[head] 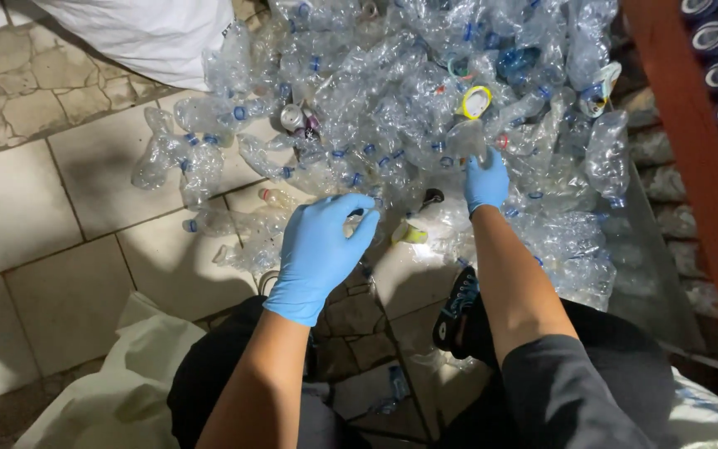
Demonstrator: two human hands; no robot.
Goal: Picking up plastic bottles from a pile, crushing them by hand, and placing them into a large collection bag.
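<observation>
Two blue-gloved hands work a heap of crushed clear plastic bottles [425,100] spread across the pale tiled floor. The left hand [322,249] curls its fingers [357,208] half-closed over a bottle at the heap's near edge; whether they grip it cannot be told. The right hand [485,181] pinches one flattened clear bottle [465,137]. Lifting it straight up, clear of its neighbours, looks the surest way.

Left hand [319,249], right hand [486,181]: blue rubbery gloves, matt, smooth. Pile of bottles [392,108], upper centre: clear thin plastic, crumpled, glossy. Floor [51,216], left: pale stone tiles, matt, worn. Sack [151,33], upper left: white woven fabric, dull. Beam [691,141], right edge: orange painted, matt
</observation>
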